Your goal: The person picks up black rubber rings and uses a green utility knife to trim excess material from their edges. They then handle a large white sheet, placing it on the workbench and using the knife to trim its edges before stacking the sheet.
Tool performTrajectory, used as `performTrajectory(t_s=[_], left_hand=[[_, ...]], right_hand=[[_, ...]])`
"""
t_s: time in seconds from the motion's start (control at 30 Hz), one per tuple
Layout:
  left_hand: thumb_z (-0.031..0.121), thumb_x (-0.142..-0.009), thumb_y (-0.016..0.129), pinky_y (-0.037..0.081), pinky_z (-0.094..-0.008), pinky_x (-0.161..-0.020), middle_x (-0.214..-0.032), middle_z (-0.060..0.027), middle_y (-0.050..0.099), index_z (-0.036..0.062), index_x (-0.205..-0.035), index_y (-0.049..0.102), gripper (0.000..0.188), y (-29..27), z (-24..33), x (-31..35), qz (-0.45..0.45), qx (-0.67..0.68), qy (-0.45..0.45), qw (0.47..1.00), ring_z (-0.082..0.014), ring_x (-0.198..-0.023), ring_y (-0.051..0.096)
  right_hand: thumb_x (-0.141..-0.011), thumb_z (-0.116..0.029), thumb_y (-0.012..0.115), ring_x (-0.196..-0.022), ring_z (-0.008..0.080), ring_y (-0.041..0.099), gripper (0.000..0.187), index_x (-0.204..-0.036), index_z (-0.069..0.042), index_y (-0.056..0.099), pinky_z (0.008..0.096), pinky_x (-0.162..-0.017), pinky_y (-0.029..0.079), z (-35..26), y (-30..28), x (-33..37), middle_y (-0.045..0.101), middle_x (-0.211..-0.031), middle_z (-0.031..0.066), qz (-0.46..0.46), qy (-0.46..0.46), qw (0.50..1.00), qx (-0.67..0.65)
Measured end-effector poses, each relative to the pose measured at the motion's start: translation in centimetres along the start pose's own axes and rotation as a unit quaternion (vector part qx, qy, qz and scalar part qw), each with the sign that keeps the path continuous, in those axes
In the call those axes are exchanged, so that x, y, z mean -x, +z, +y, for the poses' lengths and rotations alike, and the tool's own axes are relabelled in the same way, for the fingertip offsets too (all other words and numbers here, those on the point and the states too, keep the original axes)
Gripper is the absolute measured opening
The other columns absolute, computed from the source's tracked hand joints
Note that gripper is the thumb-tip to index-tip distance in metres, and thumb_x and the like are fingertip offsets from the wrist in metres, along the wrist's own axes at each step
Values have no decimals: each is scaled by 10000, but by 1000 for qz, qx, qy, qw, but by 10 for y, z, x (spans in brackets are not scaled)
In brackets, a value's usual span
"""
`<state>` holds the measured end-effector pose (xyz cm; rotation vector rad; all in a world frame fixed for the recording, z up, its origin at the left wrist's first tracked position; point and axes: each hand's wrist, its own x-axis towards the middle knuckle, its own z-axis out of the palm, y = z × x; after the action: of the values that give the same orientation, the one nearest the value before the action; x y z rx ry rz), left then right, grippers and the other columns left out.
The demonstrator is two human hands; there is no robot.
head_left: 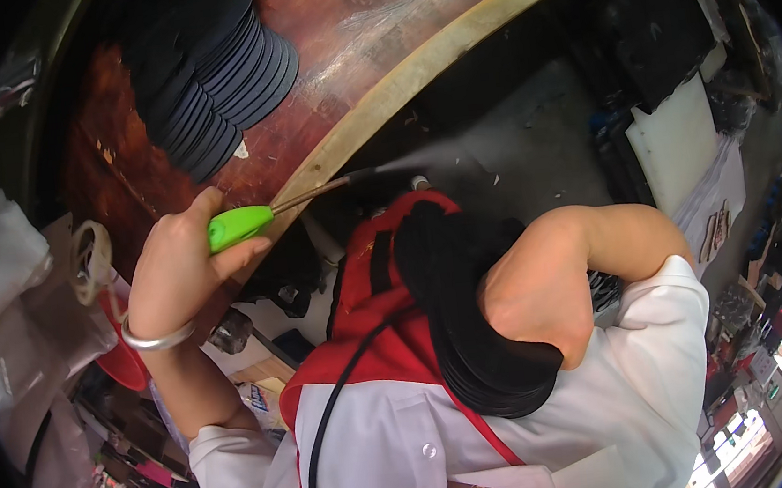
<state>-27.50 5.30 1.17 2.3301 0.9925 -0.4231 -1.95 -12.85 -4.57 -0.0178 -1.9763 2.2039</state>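
Left hand [181,264]: fingers curled round smooth green handle [237,228], slim brownish rod [311,194] by wooden edging [390,89] | right hand [536,301]: at floppy black layered stack [471,344], fingers hidden, grip unclear

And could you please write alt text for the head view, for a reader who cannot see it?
A person's left hand holds a green-handled tool with a thin rod, pale mist at its tip, while the right hand holds a bundle of black pieces before a red apron. Beyond, dark flat pieces lie fanned on a reddish table.
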Motion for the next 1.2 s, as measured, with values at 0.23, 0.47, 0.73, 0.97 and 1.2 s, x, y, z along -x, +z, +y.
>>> performTrajectory(t_s=[0.23, 0.47, 0.73, 0.97, 1.2], left_hand=[[363, -714, 829, 488, -348, -572, -682, -152, 608, 20, -882, 574, 460, -8, 7, 3, -126, 78, 109, 983, -320, -628, 649], [433, -703, 808, 473, -403, -566, -636, -182, 579, 9, -867, 555, 520, -3, 16, 2, -17, -5, 42, 999, -386, -637, 614], [213, -736, 787, 501, -442, -618, -730, -230, 615, 14, -957, 567, 370, 19, 15, -4, 106, -18, 17, 994, -415, -719, 628], [112, -745, 776, 510, -414, -668, -824, -228, 629, 16, -958, 612, 286, 48, 23, -12, 85, 94, 76, 989, -418, -795, 632], [351, -784, 760, 506, -460, -556, -658, -196, 631, 68, -889, 561, 361, 94, 76, -37, 141, -46, 131, 980, -390, -626, 639]], right_hand=[[-587, -102, 637, -413, 248, 386, 263, -438, 14, 453, 363, -424, 350, 0, -3, 6, 397, -423, 135, 36, -38, 998, -18], [-587, -102, 650, -420, 266, 405, 243, -454, 8, 479, 364, -445, 379, -1, -4, 11, 412, -436, 134, 33, -21, 999, -4], [-590, -107, 672, -456, 313, 497, 242, -479, -4, 483, 373, -454, 406, 9, 7, 21, 482, -475, 151, 114, -73, 991, 16], [-609, -150, 744, -641, 318, 606, 227, -661, 14, 597, 354, -589, 496, 4, 25, 34, 617, -680, 163, 222, -49, 973, 48], [-616, -116, 782, -817, 231, 626, 384, -923, 60, 633, 349, -743, 512, 5, 49, 27, 663, -896, 159, 291, -121, 949, -3]])
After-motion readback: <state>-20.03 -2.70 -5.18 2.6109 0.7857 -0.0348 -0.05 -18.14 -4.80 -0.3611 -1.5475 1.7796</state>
